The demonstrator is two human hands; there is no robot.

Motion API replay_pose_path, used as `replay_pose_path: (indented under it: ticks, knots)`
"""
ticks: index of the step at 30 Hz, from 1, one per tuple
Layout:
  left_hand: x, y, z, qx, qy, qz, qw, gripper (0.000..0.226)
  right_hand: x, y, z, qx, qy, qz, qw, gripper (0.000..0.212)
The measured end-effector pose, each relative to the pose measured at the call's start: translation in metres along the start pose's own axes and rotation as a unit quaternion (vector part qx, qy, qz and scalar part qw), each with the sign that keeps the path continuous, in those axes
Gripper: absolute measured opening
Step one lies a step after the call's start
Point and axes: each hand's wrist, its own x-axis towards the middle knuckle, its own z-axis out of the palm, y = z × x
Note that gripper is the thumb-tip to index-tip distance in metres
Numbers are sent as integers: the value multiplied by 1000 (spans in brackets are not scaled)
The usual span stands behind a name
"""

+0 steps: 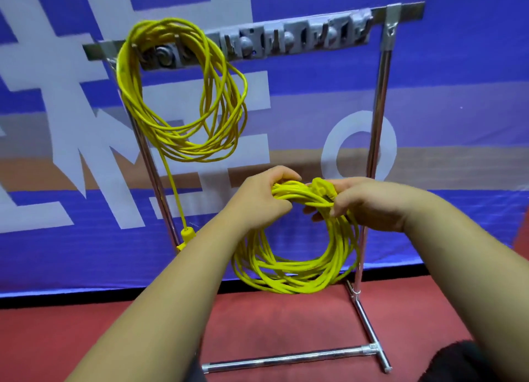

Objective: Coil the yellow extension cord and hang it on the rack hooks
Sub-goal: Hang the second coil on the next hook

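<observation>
Head view. Holds coiled yellow cord [294, 275] in mid-air in front of rack [378, 109], between the uprights and well below hook bar [286, 42]. Grips top of bundle with left hand [257, 198], fingers curled round the strands; pinches strands just beside plug [322, 188] with right hand [369, 201]. Looks light, limp, smooth-jacketed; likely to spring loose, so best taken at the gathered top. Second yellow coil [177, 141] already hung at left end of bar, tail dangling low beside left upright. Underfoot, red floor [286, 324]; behind, blue printed banner [458, 95].
</observation>
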Motion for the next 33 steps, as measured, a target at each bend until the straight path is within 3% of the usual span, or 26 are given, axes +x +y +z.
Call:
replay_pose_path:
  ticks: [4, 8, 12, 17, 21, 23, 27, 33]
  knots:
    - [2, 27, -14, 23, -37, 50, 998, 78, -9, -34, -4, 15, -31, 34, 999, 55]
    - [-5, 39, -18, 10, -36, 66, 997, 84, -15, -45, -3, -3, 17, 58, 998, 33]
    - [-9, 42, -17, -5, -41, 62, 997, 90, -24, -49, -5, -34, 25, 59, 997, 47]
    - [-12, 48, -19, -13, -46, 71, 996, 101, -31, -62, 1, 8, 22, 48, 999, 38]
    - [-9, 57, -12, -12, -56, 66, 996, 109, -24, -59, 15, -99, 31, 47, 993, 32]
    - [-5, 60, -7, -20, -47, 63, 997, 103, -16, -55, 20, -161, 69, 35, 984, 32]
    - [1, 60, -8, -61, 9, 35, 997, 70, -12, -63, 22, -212, 161, 1, 964, 27]
    - [20, 70, -22, -126, 91, 11, 988, 52, -28, -69, -11, -326, 178, 18, 928, 35]
